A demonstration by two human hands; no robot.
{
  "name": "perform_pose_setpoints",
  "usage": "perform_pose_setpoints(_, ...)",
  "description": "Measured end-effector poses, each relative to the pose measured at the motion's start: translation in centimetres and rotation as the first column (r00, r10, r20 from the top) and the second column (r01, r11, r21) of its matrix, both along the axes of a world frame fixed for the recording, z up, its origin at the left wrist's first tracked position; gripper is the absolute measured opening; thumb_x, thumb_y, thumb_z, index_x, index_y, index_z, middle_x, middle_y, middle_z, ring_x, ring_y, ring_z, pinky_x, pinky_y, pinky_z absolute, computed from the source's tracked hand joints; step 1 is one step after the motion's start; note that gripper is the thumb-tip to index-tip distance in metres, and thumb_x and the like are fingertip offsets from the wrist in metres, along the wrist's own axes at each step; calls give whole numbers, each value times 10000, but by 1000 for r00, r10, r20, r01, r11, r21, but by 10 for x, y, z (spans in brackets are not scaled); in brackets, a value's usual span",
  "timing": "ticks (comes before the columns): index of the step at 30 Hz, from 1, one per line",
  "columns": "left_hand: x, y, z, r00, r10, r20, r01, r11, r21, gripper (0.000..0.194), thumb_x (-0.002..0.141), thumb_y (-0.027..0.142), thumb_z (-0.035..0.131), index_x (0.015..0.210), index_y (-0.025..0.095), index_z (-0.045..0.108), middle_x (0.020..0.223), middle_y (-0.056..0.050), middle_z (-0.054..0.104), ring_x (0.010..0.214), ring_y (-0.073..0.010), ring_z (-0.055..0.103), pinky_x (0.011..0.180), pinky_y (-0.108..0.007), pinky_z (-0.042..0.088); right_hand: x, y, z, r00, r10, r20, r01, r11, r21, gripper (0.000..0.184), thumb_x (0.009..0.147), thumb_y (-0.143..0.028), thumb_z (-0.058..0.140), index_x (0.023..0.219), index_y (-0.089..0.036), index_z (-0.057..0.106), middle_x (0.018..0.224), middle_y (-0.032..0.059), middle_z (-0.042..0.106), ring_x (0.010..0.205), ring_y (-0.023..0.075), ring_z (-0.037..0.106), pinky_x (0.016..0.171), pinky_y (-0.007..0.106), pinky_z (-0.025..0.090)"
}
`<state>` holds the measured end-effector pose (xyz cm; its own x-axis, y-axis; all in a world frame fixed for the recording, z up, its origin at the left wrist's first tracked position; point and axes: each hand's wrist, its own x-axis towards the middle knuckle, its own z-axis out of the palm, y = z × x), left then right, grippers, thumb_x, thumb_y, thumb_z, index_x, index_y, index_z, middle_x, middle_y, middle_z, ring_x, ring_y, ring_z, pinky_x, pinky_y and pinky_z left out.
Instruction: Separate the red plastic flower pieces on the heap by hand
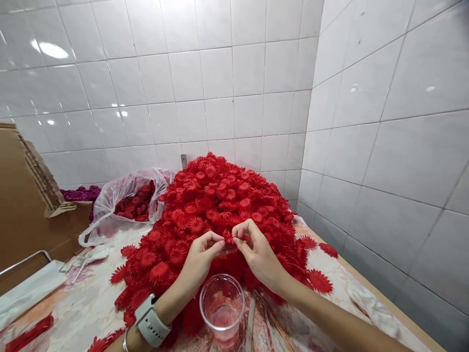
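Fingers of the left hand (202, 252) and right hand (259, 254) are pinching a small red flower (228, 237) just below frame centre, a clear cup (224, 337) standing at bottom centre.

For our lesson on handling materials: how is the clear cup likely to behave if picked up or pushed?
The cup looks thin-walled and see-through, so it is probably light and may flex if squeezed. What seems to be pinkish liquid sits inside under an open top, so a hard push could slosh or spill it.
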<state>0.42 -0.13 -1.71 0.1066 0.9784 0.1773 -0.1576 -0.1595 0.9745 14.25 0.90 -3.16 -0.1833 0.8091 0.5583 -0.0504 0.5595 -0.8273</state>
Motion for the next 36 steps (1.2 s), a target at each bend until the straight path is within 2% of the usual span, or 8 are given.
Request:
perform_pose_setpoints(7, 1, -3, 2, 997, -7, 78, 5, 1000, 30, 194, 619, 291, 669, 594, 165, 525, 622, 36, 586, 636, -119, 592, 758, -280, 484, 5, 5, 4, 993, -86, -77, 87, 996, 9, 121, 795, -230, 466, 724, -224, 368, 789, -5, 454, 682, 126, 454, 611, 253, 436)
perform_pose_setpoints(12, 1, -1, 1, 998, 25, 58, -27, 999, 22, 157, 624, 256, 627, 575, 177, 500, 608, 39, 570, 643, -115, 580, 769, -266, 469, 3, 5, 6, 980, -92, -178, 88, 996, -33, 163, 763, -251, 535, 727, -225, 378, 810, 0, 458, 741, 131, 470, 712, 300, 488)
perform_pose_setpoints(19, -6, 8, -1, 981, 170, 95, -172, 985, 9, 160, 595, 210, 596, 516, 178, 460, 542, 57, 501, 568, -86, 510, 689, -224, 463, 9, 9, 14, 913, -86, -399, 32, 990, -139, 170, 715, -252, 549, 712, -230, 381, 771, -37, 345, 614, 79, 393, 757, 387, 556)
perform_pose_setpoints(24, -7, 6, 3, 980, 89, 179, -81, 996, -49, 154, 556, 177, 636, 523, 160, 486, 568, 50, 529, 601, -94, 543, 734, -263, 479, 15, 11, 20, 948, -109, -299, 53, 981, -188, 179, 684, -242, 579, 736, -219, 410, 765, -36, 407, 688, 98, 452, 785, 374, 519)
perform_pose_setpoints(28, -6, 3, 1, 974, 91, 208, -77, 994, -75, 108, 565, 104, 594, 563, 155, 498, 552, 66, 494, 593, -83, 536, 745, -278, 491, 16, 13, 18, 970, -196, -140, 182, 977, -111, 151, 681, -222, 565, 718, -212, 419, 749, -22, 460, 736, 128, 486, 778, 340, 467)
perform_pose_setpoints(30, -7, 3, 1, 971, 84, 225, -60, 992, -111, 135, 573, 69, 550, 661, 168, 525, 591, 56, 542, 647, -108, 578, 751, -294, 490, 16, 14, 17, 979, -165, -118, 155, 984, -89, 163, 673, -225, 574, 718, -213, 417, 754, -23, 473, 726, 127, 505, 756, 321, 465)
perform_pose_setpoints(33, -8, 4, 3, 968, 38, 247, -1, 989, -146, 328, 570, 40, 483, 851, 194, 557, 775, 0, 654, 770, -152, 624, 765, -310, 477, 16, 15, 17, 989, -69, -131, 55, 993, -106, 218, 647, -218, 609, 769, -217, 428, 823, -10, 517, 746, 128, 546, 730, 299, 476)
perform_pose_setpoints(36, -9, 4, 5, 964, -71, 256, 98, 991, -96, 287, 591, 86, 489, 837, 159, 618, 921, -65, 674, 874, -195, 618, 800, -309, 457, 15, 15, 15, 993, -26, -116, 13, 993, -114, 248, 650, -212, 624, 825, -220, 449, 877, 13, 569, 829, 146, 572, 785, 316, 469)
